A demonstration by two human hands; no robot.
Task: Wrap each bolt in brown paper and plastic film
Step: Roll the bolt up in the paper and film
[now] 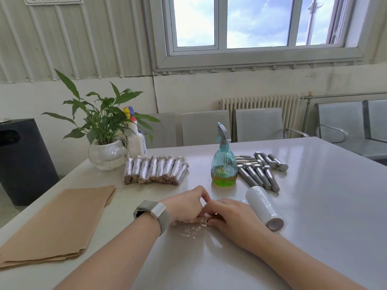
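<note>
Both hands down on the white table (314, 206), working one paper-wrapped bolt (189, 220) right in front of the camera. Left hand (184, 204) curled over the left part of it, fingers bent and pinching at the top; grey strap watch (154, 214) on that wrist. Right hand (230, 216) curled round the right end, fingertips meeting the left ones over the middle. So both gripping the same bolt, neither one loose. Crinkly plastic film (194, 229) glinting just under and in front of the hands, lying on the table; can't tell how far round the bolt it reaches, mostly hidden by fingers.

Roll of plastic film (265, 208) lying on its side just right of the right hand, open core facing the camera. Pile of bare steel bolts (261, 170) further back on the right, touching one another. Teal spray bottle (224, 162) with yellow-green liquid standing just left of that pile. Row of finished wrapped bolts (155, 169) further left, packed side by side, shiny with film. Stack of brown paper sheets (60, 222) flat on the near left of the table. Potted plant (104, 130) in a glass bowl at the far left corner, white cleaner bottle (136, 139) right beside it. Black bin (23, 162) on the floor off to the left, metal chairs (257, 124) under the window behind
</note>
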